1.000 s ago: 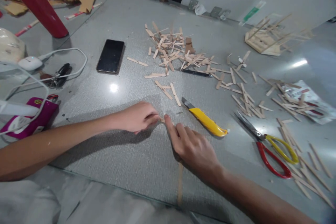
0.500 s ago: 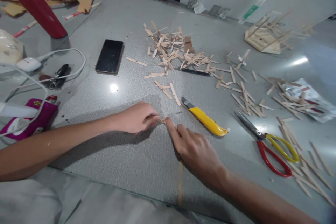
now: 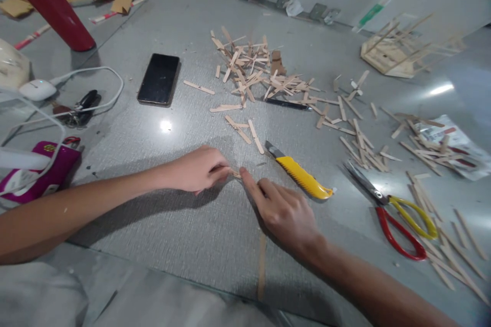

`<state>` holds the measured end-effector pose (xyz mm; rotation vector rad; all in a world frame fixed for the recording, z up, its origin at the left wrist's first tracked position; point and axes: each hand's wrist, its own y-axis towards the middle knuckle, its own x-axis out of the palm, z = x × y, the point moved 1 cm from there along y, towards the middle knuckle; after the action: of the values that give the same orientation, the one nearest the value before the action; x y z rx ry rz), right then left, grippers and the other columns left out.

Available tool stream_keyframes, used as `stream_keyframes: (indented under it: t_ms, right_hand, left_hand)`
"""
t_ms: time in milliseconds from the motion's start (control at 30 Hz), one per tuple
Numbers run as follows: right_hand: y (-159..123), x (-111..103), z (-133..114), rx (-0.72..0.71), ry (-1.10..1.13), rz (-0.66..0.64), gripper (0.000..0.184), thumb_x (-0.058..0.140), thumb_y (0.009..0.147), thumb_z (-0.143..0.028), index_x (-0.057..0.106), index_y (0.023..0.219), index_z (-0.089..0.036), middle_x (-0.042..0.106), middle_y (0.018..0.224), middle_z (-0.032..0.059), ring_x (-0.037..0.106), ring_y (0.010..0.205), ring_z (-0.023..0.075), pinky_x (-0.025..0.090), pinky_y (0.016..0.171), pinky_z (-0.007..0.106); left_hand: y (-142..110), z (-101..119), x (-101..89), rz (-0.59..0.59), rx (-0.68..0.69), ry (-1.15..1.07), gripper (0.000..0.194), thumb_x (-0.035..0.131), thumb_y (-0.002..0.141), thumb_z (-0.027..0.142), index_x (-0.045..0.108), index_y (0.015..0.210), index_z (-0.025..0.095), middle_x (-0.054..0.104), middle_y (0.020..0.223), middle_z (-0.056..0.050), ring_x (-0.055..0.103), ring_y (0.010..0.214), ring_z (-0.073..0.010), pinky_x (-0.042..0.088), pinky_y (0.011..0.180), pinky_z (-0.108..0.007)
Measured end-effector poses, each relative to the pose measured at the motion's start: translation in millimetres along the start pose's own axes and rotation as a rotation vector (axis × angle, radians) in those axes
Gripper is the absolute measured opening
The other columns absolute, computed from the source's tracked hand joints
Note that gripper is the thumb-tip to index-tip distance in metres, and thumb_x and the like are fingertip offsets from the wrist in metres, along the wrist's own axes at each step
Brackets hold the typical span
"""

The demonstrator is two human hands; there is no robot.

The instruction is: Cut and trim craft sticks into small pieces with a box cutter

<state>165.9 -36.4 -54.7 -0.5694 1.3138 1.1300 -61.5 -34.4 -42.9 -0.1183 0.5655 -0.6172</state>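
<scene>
Between my two hands a short bit of wooden craft stick (image 3: 236, 174) shows, mostly hidden by fingers. My left hand (image 3: 205, 169) pinches its left end between thumb and fingertips. At the other end my right hand (image 3: 284, 209) has its index finger extended against the stick, the other fingers curled under. Just above the right hand lies a yellow utility knife (image 3: 301, 176) with its blade out. Two or three loose craft sticks (image 3: 255, 136) rest a little beyond my fingertips. A longer wooden strip (image 3: 262, 265) lies near the table's front edge, below my right wrist.
A heap of craft sticks (image 3: 249, 69) spreads across the table, a black pen (image 3: 289, 105) beside it. Scissors (image 3: 379, 196) with red and yellow handles lie right. A phone (image 3: 159, 79), mouse (image 3: 37, 90) and cables are left. A wooden stick frame (image 3: 387, 61) stands back right.
Both hands stay almost in place on the small stick, with only slight finger movement. The view shifts a little; the objects on the table lie as before.
</scene>
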Motion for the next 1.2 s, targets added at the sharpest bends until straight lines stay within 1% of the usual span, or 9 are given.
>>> stream_keyframes:
  t_ms: [133,333,467,633,800,933,1000,1133,1200]
  right_hand:
    - [0.4,0.4,-0.8,0.004,-0.007,-0.019,0.044,0.036,0.098,-0.002,0.058,0.136,-0.007,0.058,0.072,-0.0001,0.049,0.058,0.0131,0.041,0.055,0.028]
    - [1.3,1.5,-1.1,0.005,-0.012,-0.022,0.045,0.034,0.098,-0.001,0.058,0.136,-0.008,0.057,0.071,-0.0004,0.05,0.058,0.0126,0.041,0.055,0.028]
    - [2.9,-2.0,-6.1,-0.018,-0.111,-0.036,0.044,0.039,0.096,-0.001,0.058,0.136,-0.005,0.056,0.07,0.0002,0.051,0.057,0.0132,0.04,0.052,0.028]
    - [4.8,-7.3,-11.5,-0.058,-0.246,-0.096,0.047,0.043,0.091,0.002,0.06,0.135,-0.001,0.055,0.067,0.0011,0.049,0.055,0.0138,0.037,0.049,0.028]
    - [3.1,-8.8,-11.3,-0.036,-0.184,-0.116,0.047,0.043,0.09,0.002,0.06,0.134,0.0,0.056,0.067,0.0027,0.049,0.055,0.0149,0.036,0.048,0.029]
    - [0.1,-5.0,-6.8,-0.026,-0.147,-0.116,0.047,0.043,0.09,0.001,0.06,0.134,-0.001,0.057,0.071,0.0033,0.051,0.056,0.015,0.037,0.048,0.029]
    - [-3.3,0.1,-2.2,-0.017,-0.085,-0.085,0.044,0.04,0.093,0.0,0.06,0.132,-0.004,0.057,0.071,0.0021,0.051,0.055,0.0142,0.038,0.049,0.029]
    - [-10.5,10.3,6.2,0.026,0.055,0.044,0.041,0.035,0.099,-0.004,0.059,0.133,-0.007,0.056,0.07,-0.0004,0.045,0.05,0.0116,0.038,0.049,0.027]
    - [-10.6,11.7,6.7,0.031,0.069,0.038,0.043,0.037,0.099,-0.005,0.058,0.136,-0.008,0.057,0.071,-0.0001,0.045,0.051,0.0115,0.037,0.049,0.027]
  left_hand:
    - [-0.3,-1.7,1.5,-0.002,0.012,-0.014,0.047,0.043,0.104,0.028,0.047,0.058,0.018,0.048,0.036,0.005,0.051,0.034,-0.0082,0.041,0.051,-0.019]
    - [-0.4,-4.4,3.2,0.001,0.004,-0.032,0.044,0.043,0.103,0.031,0.045,0.061,0.019,0.045,0.038,0.006,0.05,0.032,-0.0093,0.035,0.045,-0.02]
    - [-0.1,-3.6,3.3,0.01,0.015,-0.005,0.044,0.042,0.103,0.03,0.045,0.06,0.019,0.045,0.038,0.006,0.049,0.033,-0.0089,0.036,0.048,-0.021]
    - [0.8,-2.7,2.8,0.046,0.054,0.038,0.044,0.043,0.102,0.03,0.047,0.06,0.018,0.049,0.041,0.004,0.047,0.037,-0.0087,0.034,0.049,-0.021]
    - [0.4,-5.1,3.3,0.013,0.044,0.017,0.044,0.042,0.103,0.033,0.048,0.062,0.018,0.05,0.043,0.003,0.051,0.037,-0.0092,0.036,0.048,-0.021]
    - [0.0,-6.8,4.2,0.003,0.034,-0.014,0.043,0.04,0.103,0.031,0.049,0.063,0.018,0.051,0.044,0.003,0.052,0.037,-0.009,0.038,0.047,-0.02]
    - [-0.2,-6.3,4.1,-0.002,0.004,-0.03,0.043,0.04,0.103,0.03,0.05,0.063,0.018,0.051,0.043,0.003,0.052,0.035,-0.0095,0.038,0.046,-0.02]
    - [-0.5,-1.7,1.6,-0.002,-0.059,-0.029,0.045,0.042,0.103,0.03,0.05,0.061,0.018,0.049,0.038,0.004,0.052,0.034,-0.0099,0.04,0.047,-0.02]
    - [-0.2,0.6,0.1,-0.008,-0.065,-0.025,0.045,0.042,0.103,0.029,0.049,0.059,0.018,0.05,0.038,0.004,0.052,0.034,-0.0095,0.042,0.05,-0.021]
